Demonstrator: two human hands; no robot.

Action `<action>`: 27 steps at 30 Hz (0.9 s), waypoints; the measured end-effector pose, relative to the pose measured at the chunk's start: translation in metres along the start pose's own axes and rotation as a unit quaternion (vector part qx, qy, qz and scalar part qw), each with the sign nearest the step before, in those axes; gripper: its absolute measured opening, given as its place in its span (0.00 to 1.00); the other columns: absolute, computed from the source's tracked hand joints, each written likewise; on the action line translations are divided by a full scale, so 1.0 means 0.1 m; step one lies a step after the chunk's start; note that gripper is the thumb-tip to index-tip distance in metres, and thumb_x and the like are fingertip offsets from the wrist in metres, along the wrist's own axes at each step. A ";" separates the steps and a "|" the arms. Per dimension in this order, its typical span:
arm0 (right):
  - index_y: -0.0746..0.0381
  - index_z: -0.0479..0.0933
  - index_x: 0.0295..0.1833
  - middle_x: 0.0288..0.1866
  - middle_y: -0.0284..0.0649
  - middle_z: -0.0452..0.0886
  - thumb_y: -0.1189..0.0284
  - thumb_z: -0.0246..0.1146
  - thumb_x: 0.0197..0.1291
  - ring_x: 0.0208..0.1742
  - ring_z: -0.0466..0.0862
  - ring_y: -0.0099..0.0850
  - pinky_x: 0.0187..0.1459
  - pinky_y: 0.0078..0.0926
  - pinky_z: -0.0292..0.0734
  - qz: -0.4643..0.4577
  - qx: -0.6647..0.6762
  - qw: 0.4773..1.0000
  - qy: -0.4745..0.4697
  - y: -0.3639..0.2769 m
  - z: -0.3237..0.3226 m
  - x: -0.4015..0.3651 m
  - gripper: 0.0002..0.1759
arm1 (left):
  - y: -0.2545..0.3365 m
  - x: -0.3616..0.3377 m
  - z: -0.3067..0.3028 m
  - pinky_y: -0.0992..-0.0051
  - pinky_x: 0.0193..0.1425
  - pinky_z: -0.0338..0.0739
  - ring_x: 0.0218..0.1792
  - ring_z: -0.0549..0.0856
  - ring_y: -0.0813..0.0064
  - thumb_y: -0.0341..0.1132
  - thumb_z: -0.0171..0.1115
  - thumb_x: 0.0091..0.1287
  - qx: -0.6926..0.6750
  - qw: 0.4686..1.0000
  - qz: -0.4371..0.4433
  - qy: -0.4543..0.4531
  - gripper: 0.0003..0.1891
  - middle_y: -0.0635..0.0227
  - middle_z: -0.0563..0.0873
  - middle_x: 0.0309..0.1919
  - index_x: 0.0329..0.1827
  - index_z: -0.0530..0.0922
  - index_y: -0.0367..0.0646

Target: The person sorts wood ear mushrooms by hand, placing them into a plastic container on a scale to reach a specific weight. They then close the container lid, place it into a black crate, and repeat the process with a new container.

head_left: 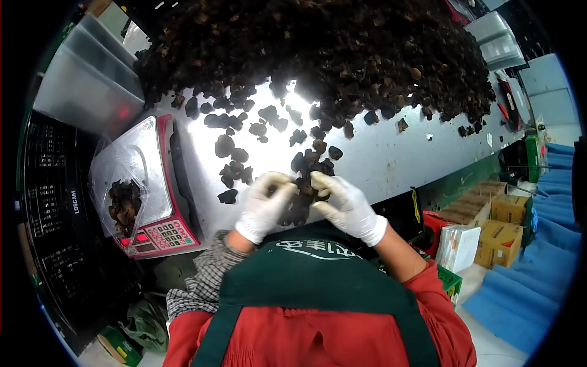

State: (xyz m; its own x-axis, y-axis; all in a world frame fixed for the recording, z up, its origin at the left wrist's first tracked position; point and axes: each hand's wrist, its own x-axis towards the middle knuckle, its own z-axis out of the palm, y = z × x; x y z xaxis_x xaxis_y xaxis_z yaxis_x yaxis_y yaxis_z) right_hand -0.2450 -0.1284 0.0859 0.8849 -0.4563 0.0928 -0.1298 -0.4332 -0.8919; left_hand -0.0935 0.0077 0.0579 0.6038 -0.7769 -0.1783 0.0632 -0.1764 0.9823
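Observation:
Both of my hands wear white gloves and are over the near edge of the metal table, on either side of a small cluster of dark, wrinkled dried mushroom pieces (298, 209). My left hand (263, 207) is curled at the left of this cluster, thumb and fingertips drawn close together; what lies between them is too small to make out. On the right side, my right hand (350, 209) has its thumb and fingers apart, with the fingertips against the dark pieces. More loose pieces (224, 147) lie scattered just beyond and to the left.
A large heap of the same pieces (318, 55) covers the table's (391, 165) far side. At left are a red digital scale (147, 153) bearing a clear bag of pieces (125, 205), and translucent bins (92, 79). Cardboard boxes (498, 241) stand at right, beside blue cloth (526, 287).

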 end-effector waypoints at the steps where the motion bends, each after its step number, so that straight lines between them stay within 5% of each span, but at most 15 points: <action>1: 0.65 0.75 0.56 0.41 0.46 0.80 0.78 0.67 0.54 0.38 0.82 0.40 0.42 0.30 0.79 0.006 0.040 0.999 -0.025 -0.06 0.05 0.04 0.22 | 0.03 -0.03 0.13 0.82 0.44 0.76 0.38 0.81 0.83 0.27 0.66 0.64 -0.029 0.999 -0.005 -0.034 0.05 0.70 0.84 0.37 0.41 0.81 0.38; 3: 0.66 0.77 0.52 0.42 0.45 0.81 0.77 0.66 0.56 0.38 0.83 0.40 0.41 0.28 0.80 0.018 0.008 1.000 -0.023 -0.05 0.03 0.01 0.17 | 0.03 -0.09 0.23 0.82 0.46 0.75 0.39 0.81 0.83 0.28 0.64 0.65 -0.124 0.986 -0.080 -0.071 0.05 0.69 0.84 0.38 0.42 0.81 0.38; 5: 0.65 0.79 0.49 0.44 0.45 0.81 0.77 0.66 0.56 0.39 0.83 0.40 0.41 0.28 0.80 0.012 -0.048 0.999 -0.005 0.12 -0.16 -0.15 0.14 | 0.02 -0.10 0.07 0.75 0.51 0.75 0.42 0.83 0.73 0.28 0.61 0.67 0.043 0.997 0.045 -0.038 0.06 0.63 0.85 0.40 0.43 0.83 0.37; 7: 0.64 0.81 0.44 0.47 0.44 0.82 0.74 0.67 0.55 0.42 0.84 0.40 0.43 0.30 0.80 0.133 -0.085 0.987 0.016 0.31 -0.53 -0.49 0.10 | -0.01 -0.14 -0.24 0.71 0.55 0.75 0.46 0.83 0.68 0.26 0.62 0.65 0.092 0.989 0.094 0.066 0.08 0.60 0.85 0.43 0.45 0.82 0.36; 9: 0.63 0.82 0.42 0.50 0.46 0.81 0.71 0.69 0.53 0.48 0.83 0.42 0.48 0.34 0.79 0.181 -0.306 0.934 -0.018 0.54 -0.91 -0.82 0.11 | -0.21 -0.16 -0.61 0.67 0.61 0.73 0.52 0.81 0.63 0.28 0.66 0.61 0.204 0.955 0.149 0.156 0.16 0.56 0.83 0.49 0.52 0.80 0.36; 11: 0.62 0.83 0.42 0.50 0.46 0.81 0.68 0.71 0.51 0.51 0.81 0.45 0.51 0.36 0.77 0.091 -0.396 0.913 0.043 0.58 -1.01 -0.87 0.13 | -0.31 -0.22 -0.83 0.65 0.65 0.70 0.58 0.77 0.58 0.30 0.71 0.55 0.333 0.910 0.166 0.181 0.27 0.52 0.77 0.57 0.60 0.75 0.36; 12: 0.62 0.83 0.42 0.50 0.47 0.80 0.70 0.71 0.51 0.52 0.80 0.47 0.53 0.36 0.76 0.094 -0.319 0.941 0.055 0.49 -0.94 -0.75 0.13 | -0.43 -0.26 -0.93 0.61 0.69 0.66 0.66 0.70 0.52 0.36 0.76 0.48 0.366 0.909 0.145 0.139 0.43 0.48 0.68 0.67 0.69 0.66 0.38; 15: 0.58 0.82 0.43 0.44 0.43 0.81 0.75 0.68 0.50 0.47 0.81 0.43 0.47 0.36 0.77 -0.032 -0.288 0.956 0.033 0.43 -0.51 -0.28 0.12 | -0.51 -0.33 -0.81 0.56 0.74 0.59 0.72 0.61 0.48 0.43 0.81 0.42 0.408 0.892 0.171 0.095 0.57 0.45 0.58 0.72 0.76 0.55 0.40; 16: 0.57 0.81 0.46 0.46 0.43 0.81 0.75 0.68 0.51 0.49 0.81 0.42 0.50 0.37 0.76 -0.062 -0.257 0.964 0.014 0.40 -0.33 -0.08 0.14 | -0.61 -0.35 -0.79 0.53 0.76 0.53 0.75 0.53 0.46 0.49 0.83 0.37 0.424 0.891 0.152 0.063 0.67 0.44 0.50 0.75 0.78 0.47 0.42; 19: 0.57 0.74 0.59 0.64 0.53 0.71 0.69 0.71 0.47 0.66 0.70 0.49 0.66 0.44 0.67 -0.117 -0.342 0.932 -0.037 0.46 0.08 0.25 0.30 | -0.57 -0.44 -0.62 0.52 0.77 0.51 0.76 0.51 0.44 0.51 0.82 0.37 0.378 0.915 0.144 0.011 0.66 0.42 0.49 0.75 0.78 0.47 0.42; 23: 0.62 0.66 0.68 0.68 0.57 0.66 0.61 0.77 0.39 0.69 0.66 0.56 0.68 0.49 0.63 -0.102 -0.273 0.957 -0.015 0.65 -0.20 0.37 0.48 | -0.60 -0.60 -0.68 0.48 0.77 0.46 0.76 0.45 0.39 0.59 0.81 0.34 0.427 0.890 0.157 0.020 0.72 0.37 0.44 0.75 0.78 0.43 0.38; 27: 0.65 0.58 0.73 0.75 0.61 0.55 0.50 0.78 0.37 0.71 0.62 0.60 0.69 0.53 0.59 -0.100 -0.251 0.956 -0.114 0.94 -0.21 0.26 0.60 | -0.73 -0.45 -0.70 0.46 0.77 0.45 0.75 0.46 0.37 0.63 0.79 0.35 0.448 0.883 0.138 -0.019 0.73 0.37 0.44 0.75 0.78 0.42 0.36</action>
State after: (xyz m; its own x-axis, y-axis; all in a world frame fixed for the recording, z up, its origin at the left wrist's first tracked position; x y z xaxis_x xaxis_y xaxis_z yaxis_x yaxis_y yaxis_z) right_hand -0.2434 -0.1973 0.0132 0.9815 -0.1696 0.0892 -0.0963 -0.8390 -0.5356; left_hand -0.0698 0.0981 -0.0019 0.4703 -0.8815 0.0416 -0.7460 -0.3719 0.5525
